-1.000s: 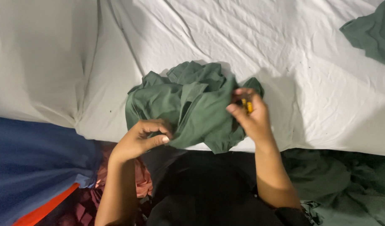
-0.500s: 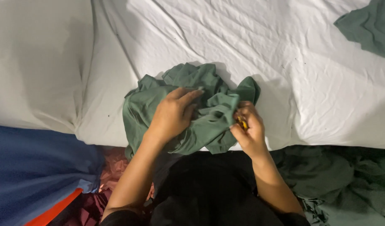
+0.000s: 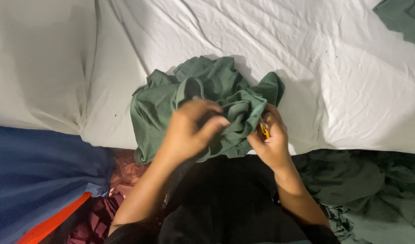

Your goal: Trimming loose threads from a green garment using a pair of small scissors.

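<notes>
Left hand (image 3: 189,133) fingers curled pinching crumpled green garment (image 3: 203,97), right hand (image 3: 270,144) fingers pressed around small yellow tool (image 3: 264,131) beside the cloth's edge, white sheet (image 3: 306,54) beyond the fingertips

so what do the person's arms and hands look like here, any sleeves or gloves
Both forearms are bare from wrist to elbow, and the left hand and right hand wear no gloves. No rings, watch or bracelets show. Dark, apparently black clothing appears at the bottom edge near the elbows, perhaps short sleeves, though that is hard to tell.
</notes>
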